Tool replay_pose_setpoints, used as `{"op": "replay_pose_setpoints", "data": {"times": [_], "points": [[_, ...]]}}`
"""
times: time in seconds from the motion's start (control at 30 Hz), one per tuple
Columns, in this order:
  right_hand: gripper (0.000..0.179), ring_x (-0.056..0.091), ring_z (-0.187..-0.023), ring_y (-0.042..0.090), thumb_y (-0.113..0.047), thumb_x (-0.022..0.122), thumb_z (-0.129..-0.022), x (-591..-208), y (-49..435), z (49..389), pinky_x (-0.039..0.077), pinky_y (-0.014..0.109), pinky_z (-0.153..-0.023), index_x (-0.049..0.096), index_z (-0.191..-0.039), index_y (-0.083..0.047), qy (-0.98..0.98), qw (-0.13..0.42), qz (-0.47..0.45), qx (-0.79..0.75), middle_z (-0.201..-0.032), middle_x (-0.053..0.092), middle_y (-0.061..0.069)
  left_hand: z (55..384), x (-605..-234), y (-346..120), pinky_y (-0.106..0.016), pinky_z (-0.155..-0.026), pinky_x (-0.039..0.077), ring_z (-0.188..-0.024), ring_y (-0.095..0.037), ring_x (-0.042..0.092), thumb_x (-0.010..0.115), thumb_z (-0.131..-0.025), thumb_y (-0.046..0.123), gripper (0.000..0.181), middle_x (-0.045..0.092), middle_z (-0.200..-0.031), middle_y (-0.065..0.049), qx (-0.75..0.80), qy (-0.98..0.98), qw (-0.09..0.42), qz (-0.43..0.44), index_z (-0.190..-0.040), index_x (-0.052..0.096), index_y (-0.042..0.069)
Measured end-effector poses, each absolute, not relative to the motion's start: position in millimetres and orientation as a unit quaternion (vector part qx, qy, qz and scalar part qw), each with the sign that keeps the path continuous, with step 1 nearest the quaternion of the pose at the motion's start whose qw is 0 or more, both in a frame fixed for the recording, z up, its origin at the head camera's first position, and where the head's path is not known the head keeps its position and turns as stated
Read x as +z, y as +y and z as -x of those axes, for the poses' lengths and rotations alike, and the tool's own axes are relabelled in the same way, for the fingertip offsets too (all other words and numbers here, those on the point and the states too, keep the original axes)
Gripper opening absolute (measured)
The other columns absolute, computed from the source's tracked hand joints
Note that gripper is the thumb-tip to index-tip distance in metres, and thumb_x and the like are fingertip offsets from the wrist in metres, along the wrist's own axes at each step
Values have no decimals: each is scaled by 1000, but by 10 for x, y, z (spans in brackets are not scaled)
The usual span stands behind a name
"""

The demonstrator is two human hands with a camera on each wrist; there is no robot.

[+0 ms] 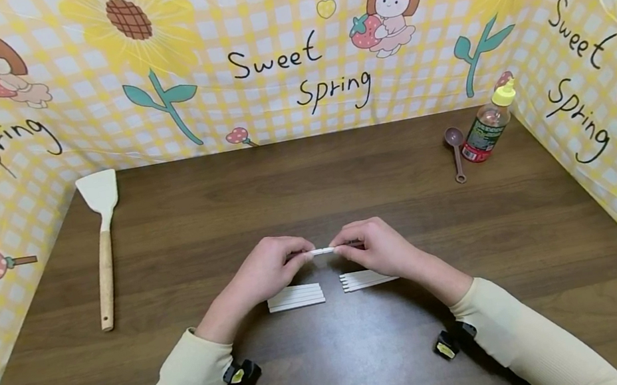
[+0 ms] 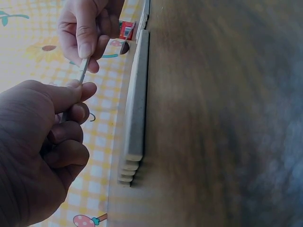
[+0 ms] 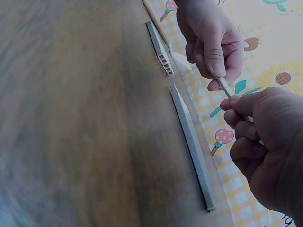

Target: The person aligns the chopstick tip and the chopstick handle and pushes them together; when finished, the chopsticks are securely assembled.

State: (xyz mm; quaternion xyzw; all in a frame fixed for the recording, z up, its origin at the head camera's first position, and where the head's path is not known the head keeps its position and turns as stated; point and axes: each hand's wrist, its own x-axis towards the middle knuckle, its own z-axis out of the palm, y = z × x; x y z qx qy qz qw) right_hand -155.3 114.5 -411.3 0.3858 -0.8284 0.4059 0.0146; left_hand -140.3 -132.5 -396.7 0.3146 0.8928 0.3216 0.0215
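1. The left hand (image 1: 272, 267) and the right hand (image 1: 381, 248) each pinch one end of a slim white piece (image 1: 322, 251) between thumb and fingertips, the spare fingers curled in.
2. The white piece is raised clear of the counter (image 1: 342, 369), in line between the two hands. A faint break midway suggests two sticks meeting end to end — if so, the matching grips probably serve to keep them straight. Whether they are fully joined, I cannot tell.
3. The left row (image 1: 295, 297) of white sticks lies near the left hand, the right row (image 1: 366, 279) partly hidden by the right hand, with a gap between. In the right wrist view, ends of the left row look hollow and those of the right row narrow to pins, so they seem sorted by end type, one kind to each hand.
4. The spatula (image 1: 103, 242) at the far left, and the spoon (image 1: 457, 155) just beside the bottle (image 1: 486, 129) at the back right, stand well apart from the work, likely to leave room.
5. Count: two hands, one spatula, one spoon, one bottle, two rows — the left about five sticks, the right four or five, overlap hiding the exact number.
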Motion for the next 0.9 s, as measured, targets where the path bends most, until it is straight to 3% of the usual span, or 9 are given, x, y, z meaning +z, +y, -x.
{"op": "replay_pose_setpoints", "data": {"times": [0.9], "points": [[7, 55, -71, 7, -7, 71, -94, -4115, 1153, 1548, 47, 26, -65, 78, -96, -7, -830, 18, -389, 400, -87, 69, -6, 1386, -3941, -1303, -33, -72, 50, -76, -9, 58, 70, -97, 12, 8, 71, -90, 4, 310, 897, 20, -314, -101, 76, 9]]}}
